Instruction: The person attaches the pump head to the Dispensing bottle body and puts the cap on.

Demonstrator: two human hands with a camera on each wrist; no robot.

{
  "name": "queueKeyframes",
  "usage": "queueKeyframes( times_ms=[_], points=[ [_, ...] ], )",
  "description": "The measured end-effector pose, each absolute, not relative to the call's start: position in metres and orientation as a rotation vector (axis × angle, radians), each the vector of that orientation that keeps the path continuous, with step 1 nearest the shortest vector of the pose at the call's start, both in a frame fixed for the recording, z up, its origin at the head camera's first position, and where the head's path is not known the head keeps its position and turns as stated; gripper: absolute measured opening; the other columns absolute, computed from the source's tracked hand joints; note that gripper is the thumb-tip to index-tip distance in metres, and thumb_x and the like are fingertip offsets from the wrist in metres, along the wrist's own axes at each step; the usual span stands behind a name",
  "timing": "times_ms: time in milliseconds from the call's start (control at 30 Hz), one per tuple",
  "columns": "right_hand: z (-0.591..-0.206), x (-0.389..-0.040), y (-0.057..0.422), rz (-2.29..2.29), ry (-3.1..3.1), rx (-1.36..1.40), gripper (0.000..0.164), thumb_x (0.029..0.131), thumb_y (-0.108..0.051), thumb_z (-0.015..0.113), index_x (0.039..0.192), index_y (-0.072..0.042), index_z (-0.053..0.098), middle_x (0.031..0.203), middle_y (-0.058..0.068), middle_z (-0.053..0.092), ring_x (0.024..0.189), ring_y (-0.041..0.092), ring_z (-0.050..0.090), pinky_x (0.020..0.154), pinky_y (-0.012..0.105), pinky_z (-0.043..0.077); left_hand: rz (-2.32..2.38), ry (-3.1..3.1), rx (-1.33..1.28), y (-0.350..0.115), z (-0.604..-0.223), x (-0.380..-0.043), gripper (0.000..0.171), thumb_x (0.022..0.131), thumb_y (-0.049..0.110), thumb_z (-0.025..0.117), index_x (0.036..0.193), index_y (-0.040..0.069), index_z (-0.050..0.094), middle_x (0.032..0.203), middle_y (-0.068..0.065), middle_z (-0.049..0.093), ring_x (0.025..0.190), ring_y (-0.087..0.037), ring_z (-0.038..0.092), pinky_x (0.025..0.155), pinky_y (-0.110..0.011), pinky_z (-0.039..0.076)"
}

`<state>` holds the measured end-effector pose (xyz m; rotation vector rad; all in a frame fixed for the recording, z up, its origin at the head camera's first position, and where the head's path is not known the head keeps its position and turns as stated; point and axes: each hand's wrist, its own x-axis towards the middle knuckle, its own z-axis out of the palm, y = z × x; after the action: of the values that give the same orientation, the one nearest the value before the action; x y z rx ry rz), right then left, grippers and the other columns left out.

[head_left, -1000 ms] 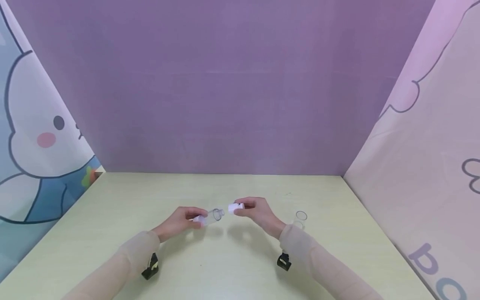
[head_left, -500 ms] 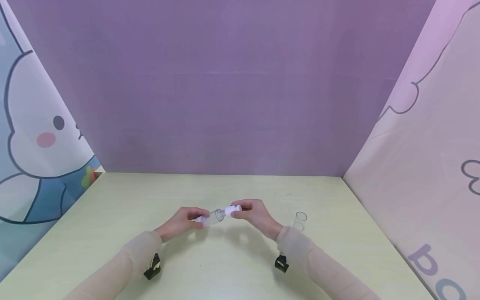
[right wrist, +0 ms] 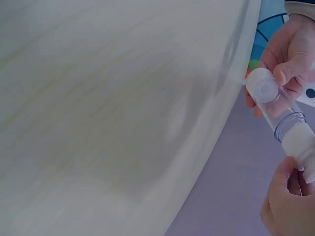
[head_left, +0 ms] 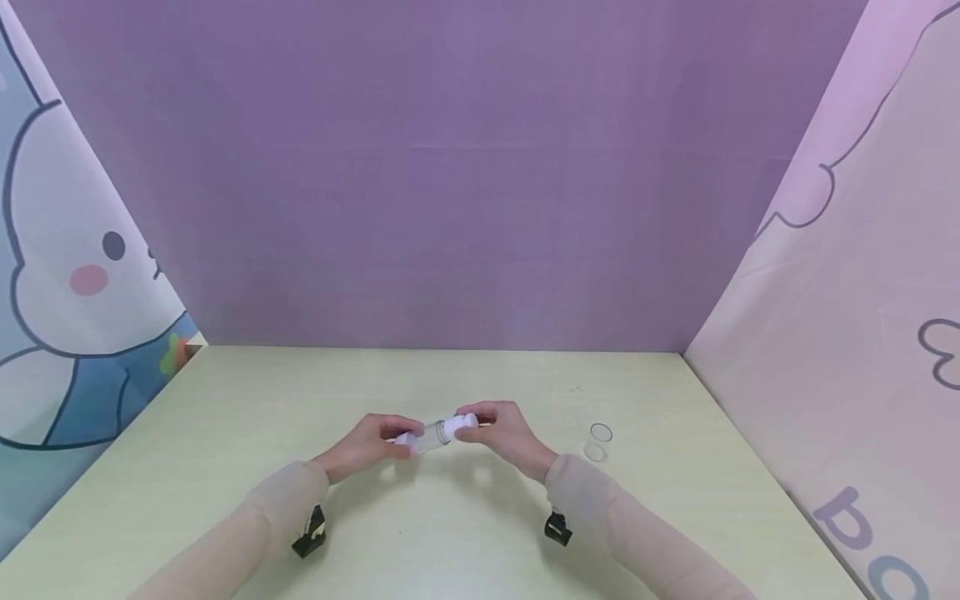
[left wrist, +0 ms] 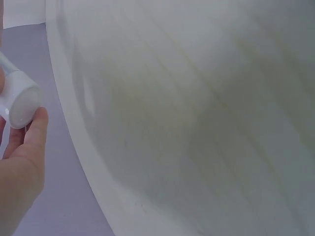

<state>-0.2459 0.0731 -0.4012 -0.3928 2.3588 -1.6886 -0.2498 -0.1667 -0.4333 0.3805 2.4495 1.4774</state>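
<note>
Clear bottle [right wrist: 284,112] between inward-pointing fingers [right wrist: 281,174]

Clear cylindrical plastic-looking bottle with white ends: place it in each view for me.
Head: the clear cylindrical plastic-looking bottle with white ends is below centre, slightly left.
Left wrist: at the left edge, partly cropped, white end foremost.
Right wrist: at the right edge, tilted, clear barrel showing.
Shared landmark: the left hand, gripping one white end.
</note>
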Motion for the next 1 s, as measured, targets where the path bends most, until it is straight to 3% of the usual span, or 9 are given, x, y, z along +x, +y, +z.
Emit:
queueKeyframes(
  times_ms=[333, 600, 867, 1000],
  points=[
    [-0.403, -0.248, 0.076, -1.706, 2.39, -0.393, 0.037, 0.077, -0.018, 0.071, 0.111, -0.004, 0.063, 0.107, 0.007, 0.066, 0.094, 0.014, 0.059, 0.08, 0.028, 0.05, 1.519, 2.422, 0.41, -0.16, -0.431, -0.25, 0.036, 0.08, 0.017, 0.069, 0.114, 0.012, 0.063, 0.124, -0.011, 0.056, 0.108, -0.024, 0.053, 0.088, -0.039, 0.046],
    [-0.402, -0.249, 0.077, -1.752, 2.365, -0.375, 0.036, 0.078, -0.02, 0.071, 0.11, -0.008, 0.063, 0.109, 0.006, 0.064, 0.095, 0.015, 0.058, 0.083, 0.029, 0.049, 1.539, 2.412, 0.406, -0.16, -0.432, -0.252, 0.035, 0.081, 0.016, 0.068, 0.116, 0.013, 0.062, 0.124, -0.011, 0.057, 0.109, -0.023, 0.053, 0.088, -0.038, 0.046],
    [-0.401, -0.246, 0.083, -1.898, 2.171, -0.495, 0.045, 0.08, -0.008, 0.066, 0.123, -0.005, 0.055, 0.129, 0.012, 0.053, 0.122, 0.026, 0.046, 0.096, 0.035, 0.043, 1.541, 2.408, 0.374, -0.16, -0.434, -0.252, 0.034, 0.081, 0.018, 0.068, 0.114, 0.016, 0.063, 0.124, -0.01, 0.056, 0.108, -0.024, 0.053, 0.089, -0.04, 0.046],
    [-0.401, -0.246, 0.085, -1.934, 2.091, -0.544, 0.045, 0.081, 0.001, 0.06, 0.125, -0.002, 0.052, 0.133, 0.015, 0.049, 0.126, 0.027, 0.043, 0.097, 0.036, 0.042, 1.544, 2.402, 0.38, -0.16, -0.434, -0.252, 0.033, 0.081, 0.018, 0.067, 0.114, 0.016, 0.063, 0.124, -0.01, 0.056, 0.107, -0.023, 0.053, 0.089, -0.04, 0.046]
  ],
)
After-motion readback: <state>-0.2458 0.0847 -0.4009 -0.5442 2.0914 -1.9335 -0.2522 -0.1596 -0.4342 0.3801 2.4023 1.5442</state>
